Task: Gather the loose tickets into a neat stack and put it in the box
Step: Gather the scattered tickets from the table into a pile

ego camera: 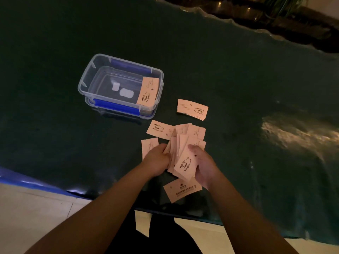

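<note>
My left hand (156, 159): it lies at the left edge of the bundle, fingers curled in against the ends of the tickets and gripping them from that side.
My right hand (202, 165): it cups the bundle from the right and underneath, thumb laid over the top ticket, fingers wrapped behind the paper.
Bundle in my hands (183, 158): a fanned, uneven sheaf of pale peach tickets, not yet squared; the top one shows a coffee-cup drawing and the word COFFEE.
Loose tickets (189, 131): more lie on the mat just beyond my hands, overlapping one another and partly under the bundle.
Ticket at far left of the pile (159, 129): it lies flat on the mat, cup drawing up, its right end tucked under the overlapping ones.
Ticket by my left hand (149, 145): flat on the mat, partly hidden by my knuckles.
Small stack apart (192, 109): several tickets lie together beyond the pile, to the right of the box, touching neither.
Ticket nearest me (182, 189): it lies on the mat below my wrists, showing a side with small printed lines I cannot read.
Box (83, 83): clear plastic, lid off, blue clips on its long sides, standing on the mat to the left of the tickets.
Ticket in the box (148, 91): one leans against the right end wall, cup drawing facing up.
Mat (55, 125): dark green, covering the work surface.
Floor (27, 217): pale tiles show past the mat's near edge.
</note>
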The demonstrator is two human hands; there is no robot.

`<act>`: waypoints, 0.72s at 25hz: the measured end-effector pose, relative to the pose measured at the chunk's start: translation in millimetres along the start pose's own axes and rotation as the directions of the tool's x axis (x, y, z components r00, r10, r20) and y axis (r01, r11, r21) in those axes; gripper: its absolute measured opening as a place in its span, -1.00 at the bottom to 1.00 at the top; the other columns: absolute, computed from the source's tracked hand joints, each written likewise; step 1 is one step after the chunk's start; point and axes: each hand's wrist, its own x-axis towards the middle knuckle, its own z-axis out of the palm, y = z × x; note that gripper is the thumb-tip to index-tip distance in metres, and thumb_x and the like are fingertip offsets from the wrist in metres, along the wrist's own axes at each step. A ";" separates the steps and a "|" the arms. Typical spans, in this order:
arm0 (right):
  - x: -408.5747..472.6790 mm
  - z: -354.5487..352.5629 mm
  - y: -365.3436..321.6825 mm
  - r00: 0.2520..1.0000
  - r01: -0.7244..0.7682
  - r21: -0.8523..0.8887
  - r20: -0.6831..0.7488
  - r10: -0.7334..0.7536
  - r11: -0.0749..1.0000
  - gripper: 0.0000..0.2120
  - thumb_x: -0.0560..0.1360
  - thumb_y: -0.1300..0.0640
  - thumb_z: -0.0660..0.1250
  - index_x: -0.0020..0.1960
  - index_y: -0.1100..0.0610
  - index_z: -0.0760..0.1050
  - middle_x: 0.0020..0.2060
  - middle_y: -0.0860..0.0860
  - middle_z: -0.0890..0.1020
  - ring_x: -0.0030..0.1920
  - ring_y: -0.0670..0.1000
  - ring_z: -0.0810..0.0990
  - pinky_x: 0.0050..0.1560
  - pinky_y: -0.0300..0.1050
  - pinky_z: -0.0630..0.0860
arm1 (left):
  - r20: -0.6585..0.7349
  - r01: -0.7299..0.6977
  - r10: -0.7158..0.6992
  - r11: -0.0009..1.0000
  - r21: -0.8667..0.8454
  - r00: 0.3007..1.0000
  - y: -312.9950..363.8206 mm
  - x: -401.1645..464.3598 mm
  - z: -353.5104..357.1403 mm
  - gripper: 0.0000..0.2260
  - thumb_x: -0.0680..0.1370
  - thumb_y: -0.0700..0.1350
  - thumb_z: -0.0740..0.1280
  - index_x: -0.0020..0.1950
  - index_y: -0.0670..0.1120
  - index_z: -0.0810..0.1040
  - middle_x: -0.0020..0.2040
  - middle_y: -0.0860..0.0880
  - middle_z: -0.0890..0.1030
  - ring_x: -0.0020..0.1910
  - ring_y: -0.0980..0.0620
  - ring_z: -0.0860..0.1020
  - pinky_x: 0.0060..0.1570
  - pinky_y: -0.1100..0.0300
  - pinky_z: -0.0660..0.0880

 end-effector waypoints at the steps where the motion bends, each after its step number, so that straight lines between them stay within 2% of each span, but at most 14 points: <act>1: 0.5 0.7 -1.0 1.000 0.010 0.008 -0.021 -0.010 1.000 -0.71 0.66 0.03 0.36 0.37 -0.09 0.53 0.16 0.11 0.78 0.18 0.21 0.74 0.19 0.31 0.65 | 0.047 0.002 0.000 0.998 -0.058 0.999 -0.1 -0.4 4.1 -0.84 0.69 -0.10 0.22 0.19 0.11 0.52 0.12 0.03 0.67 0.08 -0.02 0.66 0.15 -0.06 0.62; 3: 0.6 0.8 -3.5 0.998 0.026 0.020 -0.051 -0.025 0.999 -0.75 0.65 0.03 0.38 0.31 -0.16 0.53 0.19 0.10 0.75 0.20 0.22 0.72 0.20 0.33 0.65 | 0.126 0.004 0.010 0.994 -0.113 0.992 -0.9 -0.1 12.0 -0.80 0.69 -0.07 0.25 0.29 0.10 0.53 0.16 0.04 0.69 0.11 -0.01 0.68 0.18 -0.10 0.63; 6: -1.3 -5.2 -5.8 0.998 0.026 0.023 -0.066 -0.025 0.999 -0.78 0.63 0.02 0.41 0.22 -0.22 0.54 0.17 0.08 0.75 0.11 0.19 0.76 -0.12 0.14 0.74 | 0.213 -0.031 0.048 0.996 -0.082 0.976 -0.6 0.6 18.8 -0.83 0.67 0.00 0.27 0.21 0.14 0.59 0.11 0.08 0.71 0.06 0.04 0.69 0.12 -0.01 0.66; 7: -2.4 -8.5 -6.8 0.998 0.022 0.031 -0.065 -0.020 0.999 -0.78 0.62 0.02 0.42 0.22 -0.23 0.54 0.17 0.08 0.75 0.07 0.16 0.78 -0.19 0.08 0.74 | 0.219 -0.057 0.062 0.998 -0.029 0.974 1.6 1.4 16.4 -0.83 0.66 0.03 0.26 0.17 0.13 0.61 0.08 0.08 0.71 0.04 0.05 0.68 0.09 0.02 0.65; 9: -4.3 -14.7 -9.0 0.998 0.017 0.036 -0.061 -0.015 0.999 -0.77 0.62 0.02 0.43 0.21 -0.24 0.54 0.18 0.05 0.74 0.05 0.13 0.79 -0.18 0.07 0.74 | 0.134 -0.152 0.127 0.969 0.196 0.983 6.2 9.7 4.7 -0.79 0.63 0.02 0.26 0.18 0.07 0.65 0.10 0.04 0.68 0.08 0.01 0.65 0.05 0.07 0.59; 10: -4.9 -17.5 -10.0 0.998 0.015 0.033 -0.061 -0.013 0.999 -0.76 0.62 0.02 0.43 0.21 -0.25 0.53 0.18 0.03 0.74 0.08 0.13 0.78 -0.15 0.08 0.73 | 0.058 -0.208 0.202 0.903 0.375 0.978 9.4 17.6 -4.5 -0.76 0.62 -0.01 0.30 0.26 0.05 0.63 0.20 0.01 0.65 0.20 -0.02 0.61 0.12 0.05 0.57; 11: -5.2 -20.0 -10.3 0.998 0.013 0.035 -0.063 -0.010 0.999 -0.75 0.62 0.02 0.43 0.23 -0.25 0.53 0.19 0.03 0.74 0.10 0.13 0.76 -0.13 0.10 0.72 | -0.003 -0.241 0.291 0.797 0.554 0.957 13.3 26.5 -14.9 -0.67 0.61 -0.05 0.35 0.39 0.05 0.56 0.34 0.00 0.58 0.34 -0.04 0.53 0.25 -0.01 0.53; 13: -6.1 -24.6 -9.9 0.998 0.007 0.054 -0.066 -0.004 0.999 -0.73 0.63 0.02 0.41 0.27 -0.24 0.50 0.20 0.06 0.72 0.13 0.15 0.75 -0.08 0.13 0.72 | 0.013 -0.257 0.386 0.586 0.769 0.922 25.0 43.4 -34.1 -0.38 0.55 -0.07 0.45 0.58 0.04 0.34 0.56 -0.04 0.39 0.53 -0.09 0.34 0.46 -0.13 0.37; 15: -7.8 -27.1 -8.5 0.998 0.000 0.079 -0.065 0.005 0.997 -0.74 0.64 0.01 0.39 0.28 -0.24 0.48 0.20 0.10 0.72 0.13 0.16 0.75 -0.04 0.15 0.72 | 0.112 -0.263 0.344 0.432 0.863 0.932 38.1 58.1 -44.8 -0.20 0.50 -0.01 0.51 0.65 0.01 0.19 0.63 -0.09 0.28 0.59 -0.14 0.24 0.53 -0.18 0.23; 18: -7.7 -27.8 -6.3 0.998 0.004 0.135 -0.065 0.004 0.991 -0.71 0.64 0.00 0.39 0.32 -0.24 0.49 0.19 0.12 0.73 0.16 0.17 0.75 -0.02 0.18 0.73 | 0.114 -0.214 0.309 0.313 0.925 0.944 51.8 71.1 -43.7 -0.19 0.46 0.08 0.53 0.63 -0.02 0.24 0.56 -0.15 0.34 0.53 -0.20 0.32 0.49 -0.21 0.28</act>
